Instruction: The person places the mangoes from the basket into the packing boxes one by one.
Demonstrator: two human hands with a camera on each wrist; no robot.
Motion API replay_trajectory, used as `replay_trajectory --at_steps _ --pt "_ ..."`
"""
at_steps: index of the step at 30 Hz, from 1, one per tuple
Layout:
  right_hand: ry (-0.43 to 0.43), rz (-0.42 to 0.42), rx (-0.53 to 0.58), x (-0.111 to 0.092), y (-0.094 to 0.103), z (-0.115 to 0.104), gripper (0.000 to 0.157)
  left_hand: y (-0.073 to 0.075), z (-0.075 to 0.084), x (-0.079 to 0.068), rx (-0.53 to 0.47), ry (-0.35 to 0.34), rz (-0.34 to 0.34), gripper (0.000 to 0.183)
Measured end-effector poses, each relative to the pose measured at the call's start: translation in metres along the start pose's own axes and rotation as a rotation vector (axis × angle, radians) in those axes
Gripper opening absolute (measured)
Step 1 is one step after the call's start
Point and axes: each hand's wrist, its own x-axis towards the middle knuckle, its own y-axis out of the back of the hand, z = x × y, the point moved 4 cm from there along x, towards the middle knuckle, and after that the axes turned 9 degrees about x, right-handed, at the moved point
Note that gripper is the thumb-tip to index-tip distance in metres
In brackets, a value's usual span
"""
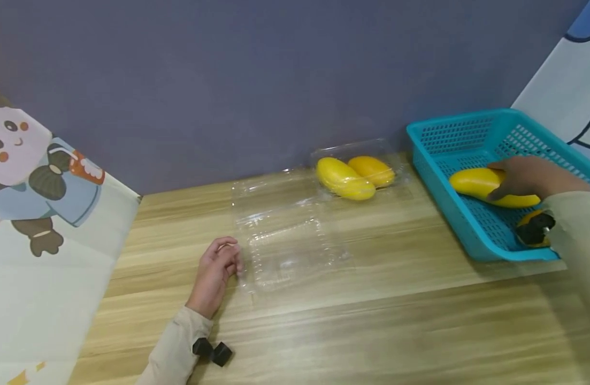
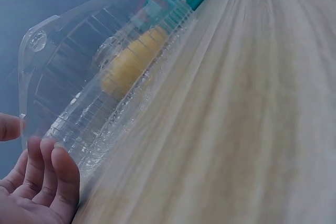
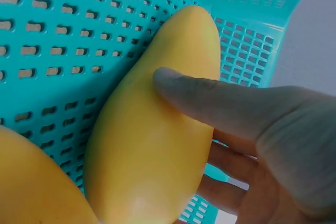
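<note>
In the head view, my left hand (image 1: pixel 215 275) is at the left edge of an opened clear plastic clamshell box (image 1: pixel 290 251). Its bent fingers (image 2: pixel 65 174) grip the box's thin edge in the left wrist view, with the thumb on the other side. Over at the right, my right hand (image 1: pixel 526 176) holds a long yellow mango (image 1: pixel 475 182) inside the blue-green basket (image 1: pixel 477 240). The right wrist view has the thumb (image 3: pixel 199 93) across the mango's top and the other fingers bent along its side. A second yellow fruit (image 3: pixel 37 182) lies beside it.
Two yellow mangoes (image 1: pixel 345 179) lie in another clear plastic section (image 1: pixel 347 147) near the back wall. A dark wall (image 1: pixel 256 80) closes off the wooden table (image 1: pixel 396 331). Cartoon-printed panels (image 1: pixel 44 278) flank both sides. A small black block (image 1: pixel 221 354) is by the left sleeve.
</note>
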Motion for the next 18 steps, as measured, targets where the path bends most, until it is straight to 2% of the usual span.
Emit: replay_trajectory --at_steps 8,12,18 --pt "0.026 0.002 -0.036 0.0059 -0.0075 0.0022 0.088 0.0012 0.001 -0.0049 0.019 -0.025 -0.052 0.035" --pt "0.037 0.009 -0.029 0.0078 -0.0099 0.006 0.089 0.0001 0.001 -0.0038 0.023 -0.034 -0.051 0.034" --pt "0.061 0.013 -0.017 0.0082 -0.0104 0.0039 0.086 -0.0001 -0.0003 -0.0013 0.026 -0.022 -0.038 0.024"
